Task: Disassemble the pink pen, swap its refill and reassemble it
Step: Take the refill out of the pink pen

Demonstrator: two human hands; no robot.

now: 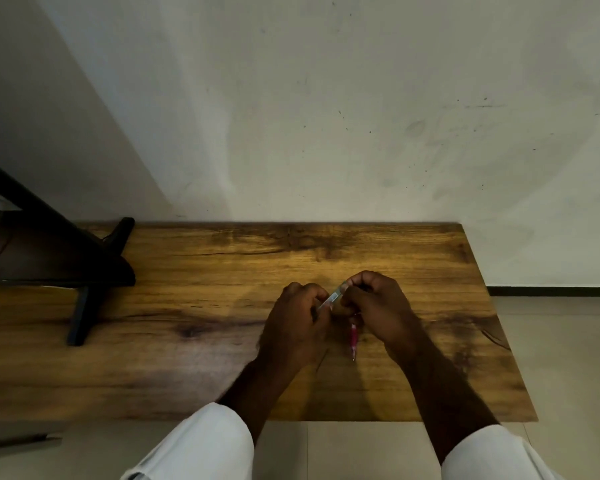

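Just below the frame's centre, your left hand (297, 318) and right hand (376, 306) are clamping curled fingers on the clear barrel (334, 297). The pink pen piece (353, 336) is pointing down under your right hand. It is probably light, stiff and slippery, so pinch near the ends.

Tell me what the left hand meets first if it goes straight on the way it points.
The left hand aims up-right, so probably the right hand, close across the clear barrel both grip; depth is unclear.
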